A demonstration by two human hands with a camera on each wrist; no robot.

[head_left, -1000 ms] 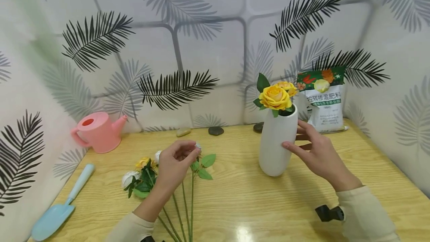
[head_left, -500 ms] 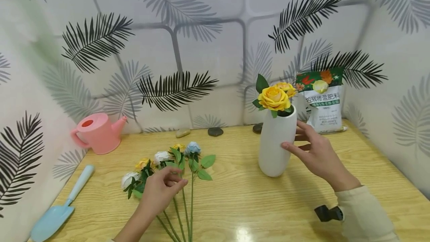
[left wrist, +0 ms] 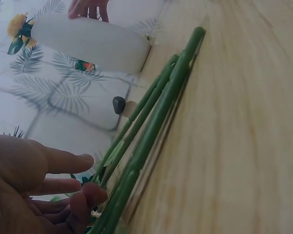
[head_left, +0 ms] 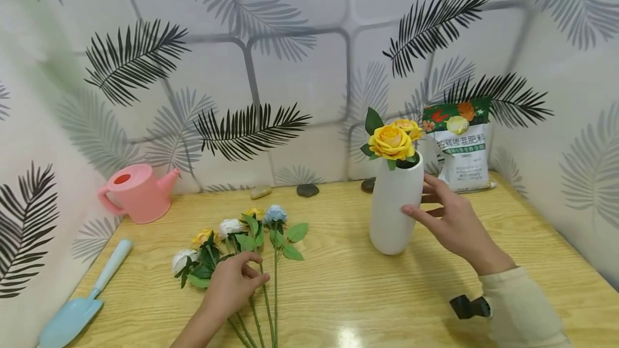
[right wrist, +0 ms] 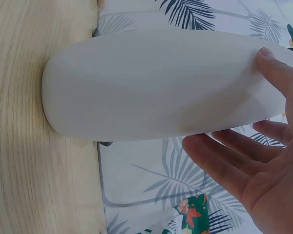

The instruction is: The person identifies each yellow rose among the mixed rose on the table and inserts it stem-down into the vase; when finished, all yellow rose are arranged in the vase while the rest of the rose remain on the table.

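A tall white vase [head_left: 394, 214] stands on the table with yellow roses [head_left: 390, 142] in its mouth. My right hand [head_left: 454, 224] holds its side, the thumb on the near face and the fingers behind, as the right wrist view also shows. Artificial flowers lie fanned out at centre left: a blue one [head_left: 275, 214], white ones [head_left: 230, 227] and yellow ones [head_left: 202, 237], with long green stems [left wrist: 156, 117] pointing toward me. My left hand [head_left: 231, 286] hovers over these stems, thumb and fingers apart, fingertips right beside a stem.
A pink watering can [head_left: 140, 192] stands at the back left, with a light blue trowel [head_left: 72, 318] in front of it. Stones [head_left: 307, 190] line the back edge by the patterned backdrop. Behind the vase leans a fertilizer bag [head_left: 461, 146].
My left hand has moved from over the flower heads down toward the stems, uncovering the blue and yellow heads. My right hand keeps its place on the vase.
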